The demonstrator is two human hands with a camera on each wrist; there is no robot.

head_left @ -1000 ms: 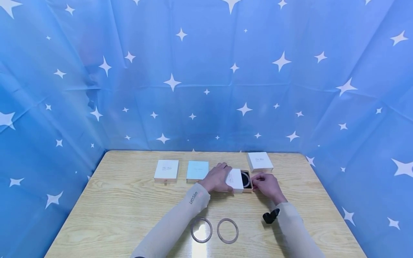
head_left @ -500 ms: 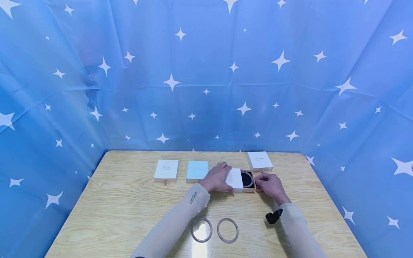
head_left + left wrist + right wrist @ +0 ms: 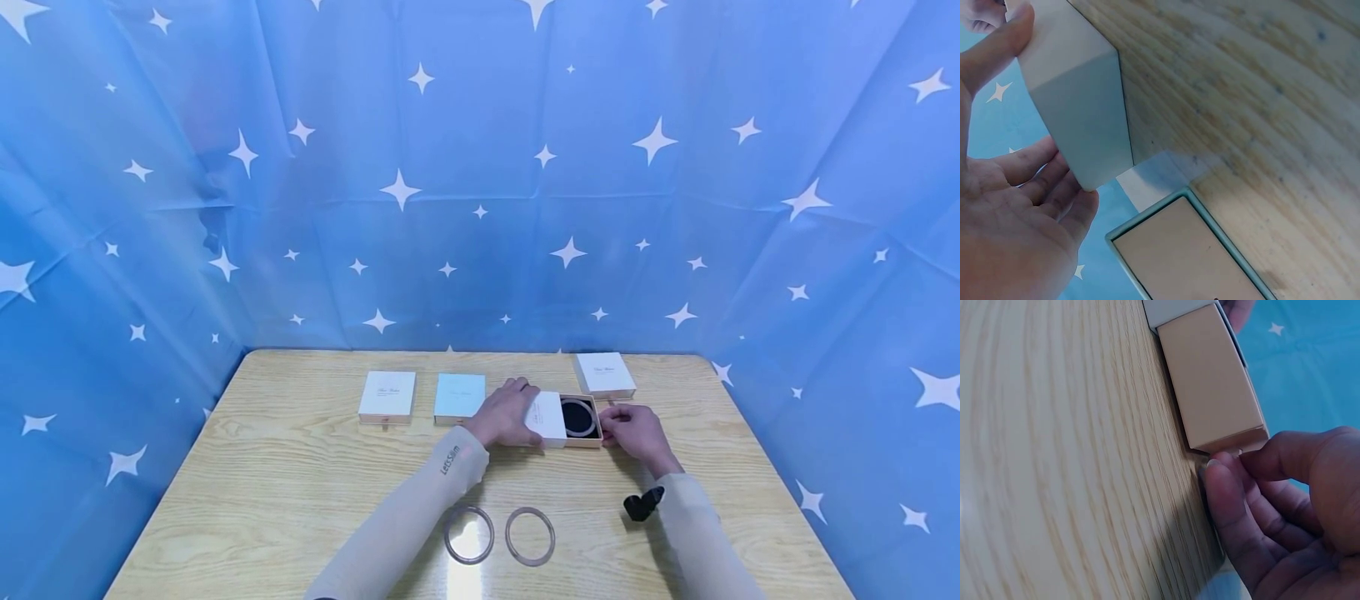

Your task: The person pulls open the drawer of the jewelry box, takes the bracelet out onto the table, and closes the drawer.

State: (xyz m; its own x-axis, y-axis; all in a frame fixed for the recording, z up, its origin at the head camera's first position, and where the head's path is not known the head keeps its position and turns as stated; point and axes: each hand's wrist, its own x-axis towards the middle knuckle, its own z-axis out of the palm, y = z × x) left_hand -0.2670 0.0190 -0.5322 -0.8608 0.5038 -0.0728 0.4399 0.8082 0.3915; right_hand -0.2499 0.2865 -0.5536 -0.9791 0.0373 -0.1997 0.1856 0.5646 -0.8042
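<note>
A starry blue curtain is hanging behind a wooden table, where the left hand is gripping a white box sleeve and the right hand is pinching the end of its tan drawer, which is sitting further out than a second ago, exposing more of the ring inside.
</note>
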